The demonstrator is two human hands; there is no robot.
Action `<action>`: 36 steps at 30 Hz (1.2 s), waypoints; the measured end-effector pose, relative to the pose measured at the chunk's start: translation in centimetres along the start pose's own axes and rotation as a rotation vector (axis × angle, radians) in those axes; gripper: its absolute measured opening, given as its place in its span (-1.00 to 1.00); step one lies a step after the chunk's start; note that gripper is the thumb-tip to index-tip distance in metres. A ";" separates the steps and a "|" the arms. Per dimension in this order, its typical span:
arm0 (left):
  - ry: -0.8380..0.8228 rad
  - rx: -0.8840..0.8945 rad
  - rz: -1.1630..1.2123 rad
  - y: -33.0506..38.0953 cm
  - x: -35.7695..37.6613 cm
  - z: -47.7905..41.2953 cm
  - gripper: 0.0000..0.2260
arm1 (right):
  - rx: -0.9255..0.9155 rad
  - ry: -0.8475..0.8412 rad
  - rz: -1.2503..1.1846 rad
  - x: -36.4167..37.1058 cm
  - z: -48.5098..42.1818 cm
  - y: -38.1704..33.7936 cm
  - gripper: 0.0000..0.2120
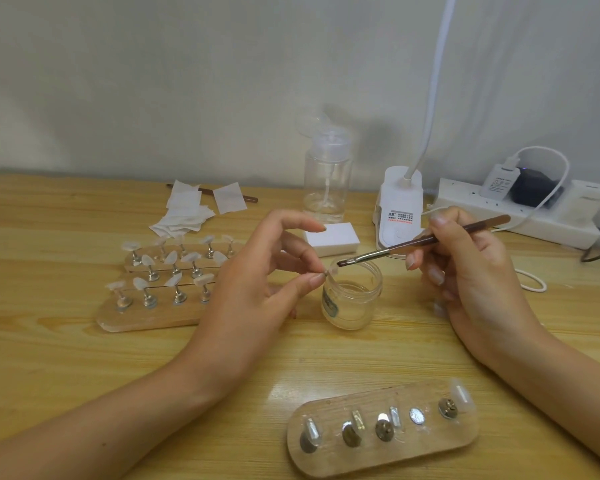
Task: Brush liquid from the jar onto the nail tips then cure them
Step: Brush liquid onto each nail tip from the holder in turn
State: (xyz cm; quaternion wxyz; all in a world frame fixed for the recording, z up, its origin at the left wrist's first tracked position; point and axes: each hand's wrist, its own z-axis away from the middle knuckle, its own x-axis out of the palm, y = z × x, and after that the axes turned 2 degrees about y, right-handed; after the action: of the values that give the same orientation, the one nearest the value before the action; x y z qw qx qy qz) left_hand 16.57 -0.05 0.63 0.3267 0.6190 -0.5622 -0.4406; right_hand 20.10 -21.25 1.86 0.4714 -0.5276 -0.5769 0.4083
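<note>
My left hand (257,271) pinches a small peg with a clear nail tip (330,271) between thumb and forefinger, just above the rim of the open glass jar (352,299). My right hand (471,271) grips a brown brush (423,242), and its flat bristles touch the nail tip over the jar. Clear liquid lies in the jar's bottom. A wooden holder (381,431) near the front carries three pegs with nail tips, one peg at its right end and one bare magnet disc. The white curing lamp (399,209) stands behind the jar.
Wooden holders (146,317) at the left carry several more nail tips on pegs. Behind them lie white wipes (187,211) and a second brush. A clear pump bottle (326,178), a white block (333,239) and a power strip (520,209) with cables stand at the back.
</note>
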 end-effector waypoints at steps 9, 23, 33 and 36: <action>-0.005 0.008 0.018 0.0 -0.1 0.0 -0.67 | -0.001 -0.011 -0.002 0.0 0.1 0.0 -0.77; 0.010 0.002 -0.031 0.3 -0.1 0.1 -0.65 | 0.023 -0.012 -0.001 0.1 0.0 0.0 -0.75; 0.008 0.013 -0.052 0.3 0.0 0.1 -0.66 | -0.012 -0.027 -0.005 0.0 0.0 0.1 -0.78; 0.007 0.013 -0.052 0.4 -0.1 0.1 -0.66 | -0.028 -0.052 0.015 0.1 0.0 0.1 -0.74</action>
State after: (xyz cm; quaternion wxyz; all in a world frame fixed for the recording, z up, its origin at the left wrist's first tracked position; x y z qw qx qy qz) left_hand 16.34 -0.05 0.94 0.3130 0.6370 -0.5475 -0.4433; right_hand 20.09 -21.10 1.74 0.4456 -0.5276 -0.5908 0.4172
